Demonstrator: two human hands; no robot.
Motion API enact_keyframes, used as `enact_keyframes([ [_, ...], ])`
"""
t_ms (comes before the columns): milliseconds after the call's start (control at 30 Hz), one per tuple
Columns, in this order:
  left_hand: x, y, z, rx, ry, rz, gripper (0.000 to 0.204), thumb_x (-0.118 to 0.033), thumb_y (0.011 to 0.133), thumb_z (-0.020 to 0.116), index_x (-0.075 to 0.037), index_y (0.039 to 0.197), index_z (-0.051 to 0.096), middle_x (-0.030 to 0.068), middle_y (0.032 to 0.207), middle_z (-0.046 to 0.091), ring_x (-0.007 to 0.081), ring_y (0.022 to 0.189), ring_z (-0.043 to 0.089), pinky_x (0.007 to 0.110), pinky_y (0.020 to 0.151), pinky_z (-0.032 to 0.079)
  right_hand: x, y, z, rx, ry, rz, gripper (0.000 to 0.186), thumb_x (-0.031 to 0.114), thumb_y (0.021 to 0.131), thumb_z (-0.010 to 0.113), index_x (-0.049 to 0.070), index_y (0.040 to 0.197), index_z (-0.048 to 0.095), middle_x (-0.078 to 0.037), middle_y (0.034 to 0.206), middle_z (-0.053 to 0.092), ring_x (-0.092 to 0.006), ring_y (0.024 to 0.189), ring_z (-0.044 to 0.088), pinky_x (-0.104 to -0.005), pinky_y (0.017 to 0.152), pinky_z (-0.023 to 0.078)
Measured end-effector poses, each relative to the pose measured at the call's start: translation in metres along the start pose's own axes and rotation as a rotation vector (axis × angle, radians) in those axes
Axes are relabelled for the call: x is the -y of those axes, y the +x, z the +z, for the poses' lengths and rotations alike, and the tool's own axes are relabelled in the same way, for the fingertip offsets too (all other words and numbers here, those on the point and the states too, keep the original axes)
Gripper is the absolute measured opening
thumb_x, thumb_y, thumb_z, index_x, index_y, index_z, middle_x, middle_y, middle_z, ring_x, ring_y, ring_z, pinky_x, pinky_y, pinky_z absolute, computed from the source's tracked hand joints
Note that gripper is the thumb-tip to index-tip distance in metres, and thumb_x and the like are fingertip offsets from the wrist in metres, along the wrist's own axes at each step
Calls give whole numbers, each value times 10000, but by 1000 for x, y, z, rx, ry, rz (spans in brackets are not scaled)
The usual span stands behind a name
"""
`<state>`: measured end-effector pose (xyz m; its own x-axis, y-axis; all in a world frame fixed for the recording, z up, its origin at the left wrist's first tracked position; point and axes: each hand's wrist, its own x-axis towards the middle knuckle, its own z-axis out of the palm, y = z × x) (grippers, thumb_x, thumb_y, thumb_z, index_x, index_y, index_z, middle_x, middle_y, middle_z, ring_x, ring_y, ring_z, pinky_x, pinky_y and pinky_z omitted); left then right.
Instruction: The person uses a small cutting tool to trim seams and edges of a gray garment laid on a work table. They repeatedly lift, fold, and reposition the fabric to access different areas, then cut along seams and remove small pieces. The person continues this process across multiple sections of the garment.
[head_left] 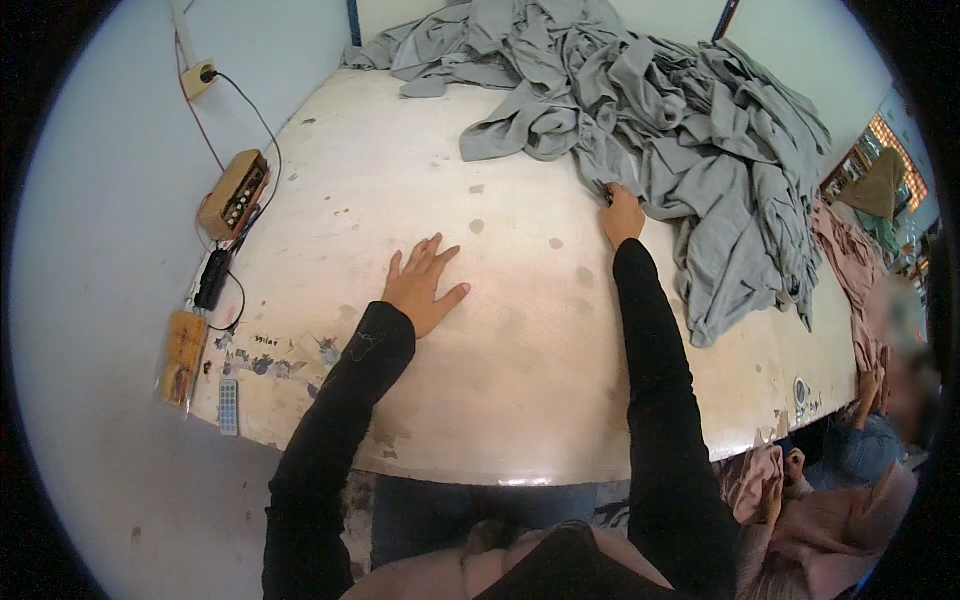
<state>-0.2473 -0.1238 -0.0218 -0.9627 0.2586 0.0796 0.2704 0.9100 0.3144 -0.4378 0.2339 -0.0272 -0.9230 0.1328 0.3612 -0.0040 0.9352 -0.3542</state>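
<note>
My left hand (420,285) rests on the pale, stained tabletop (510,370) with its fingers spread and nothing held. Farther forward and to the right, my right hand (620,215) grips the hanging edge of a grey fabric (735,190); a small dark spot shows at its fingertips, too small to make out. The fabric lies in a large crumpled heap across the back and right of the table.
Along the left edge are a wooden box with sockets (225,205), a black power strip (212,280), a wooden board (182,360) and a remote (229,405). Pink cloth (845,280) lies at right, beside other people (850,460) below the table's edge.
</note>
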Motion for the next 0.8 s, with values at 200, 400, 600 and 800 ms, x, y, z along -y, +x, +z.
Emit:
enact_keyframes([
  [200,4,3,4,1,28,7,759,-577,1008,444,-127,1592,261,185,1644,230,320,1538,183,561,1232,95,66,-83,-9,115,204,-321,422,65,780,548,17,1187,648,-217,1121,695,-415,1042,652,-468,919,512],
  [400,1,-1,6,-157,-328,-44,934,-600,1009,413,-63,1608,-60,321,1527,378,429,1440,362,575,1223,95,123,-265,-97,929,503,-656,401,116,824,612,19,1212,643,-233,1131,695,-380,1060,672,-438,933,522],
  [600,-9,-32,-5,-109,-511,231,754,-293,950,583,-232,1597,199,375,1297,565,547,1231,520,485,1156,315,132,-321,-164,1401,990,-734,179,139,971,601,-37,982,567,-104,787,554,-192,752,515,-320,718,440],
  [800,-31,-64,5,-94,-543,202,749,-78,941,531,-201,1605,207,271,1532,390,456,1432,353,435,1212,246,94,-274,-160,512,545,-625,448,83,740,683,62,1187,661,-130,1136,702,-303,1014,684,-368,900,534],
])
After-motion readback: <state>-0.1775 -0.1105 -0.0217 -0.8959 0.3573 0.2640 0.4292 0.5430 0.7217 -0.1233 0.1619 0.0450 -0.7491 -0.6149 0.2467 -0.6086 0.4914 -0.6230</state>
